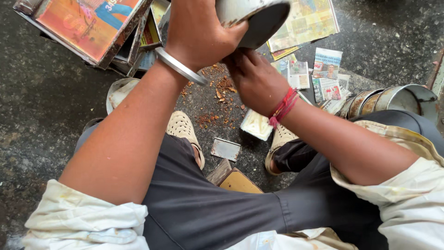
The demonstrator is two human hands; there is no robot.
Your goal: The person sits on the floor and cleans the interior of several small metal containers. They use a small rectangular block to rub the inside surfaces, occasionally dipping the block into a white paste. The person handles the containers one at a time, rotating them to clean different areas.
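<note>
My left hand (199, 32) grips a round metal tin (254, 16) at the top of the head view, tilted with its dark opening facing down to the right. My right hand (254, 78) is just under the tin, fingers curled at its rim; what they hold is hidden. A steel bangle (178, 67) circles my left wrist and red thread (283, 107) my right. Brown crumbs (217, 99) lie scattered on the dark floor below the hands.
Stacked flat metal trays with coloured printed sheets (88, 23) lie top left. Newspaper scraps (314, 69) are at top right, a row of round tins (393, 99) at right. A small metal plate (225, 149), a white slab (255, 125), a metal lid (119, 92) and my sandalled feet (182, 127) are below.
</note>
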